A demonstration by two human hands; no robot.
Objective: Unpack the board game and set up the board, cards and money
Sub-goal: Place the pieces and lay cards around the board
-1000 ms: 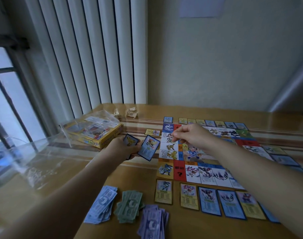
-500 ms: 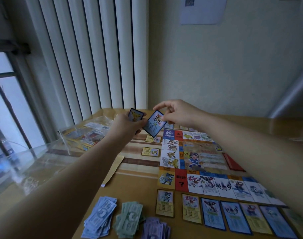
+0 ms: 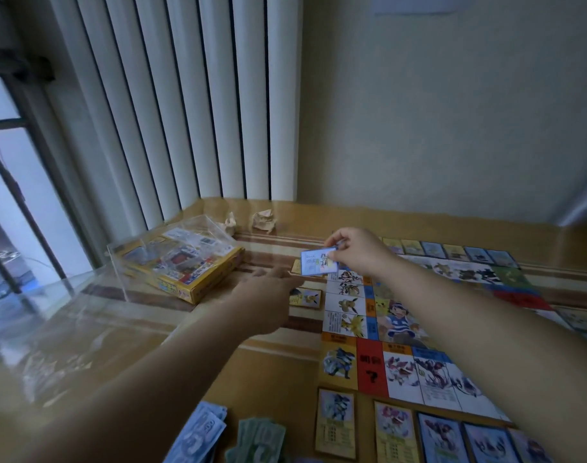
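Head view: the board (image 3: 402,324) lies flat on the right part of the counter (image 3: 278,369), and the right forearm hides much of its right side. The right hand (image 3: 360,252) hovers above the board's far left corner, its grip a narrow pinch of thumb and fingers on one blue card (image 3: 318,262).

The left hand (image 3: 265,304) is over the counter just left of the board. It is smeared by motion, so I cannot tell its grip.

Two more cards lie beside the board's left edge. The near yellow card (image 3: 308,298) is by the left hand, and the far yellow card (image 3: 298,266) is half hidden behind the blue card.

Five near-edge cards (image 3: 335,422) line the board's near side, the last cut off by the arm. Six far-edge cards (image 3: 454,250) show in a row along its far side, too blurred to read.

Two piles of money, the blue money pile (image 3: 198,436) and the green money pile (image 3: 260,437), are cut by the lower frame edge. One yellow game box (image 3: 188,272) sits under clear plastic toward the counter's far left corner, with two paper scraps (image 3: 263,220) beyond it.
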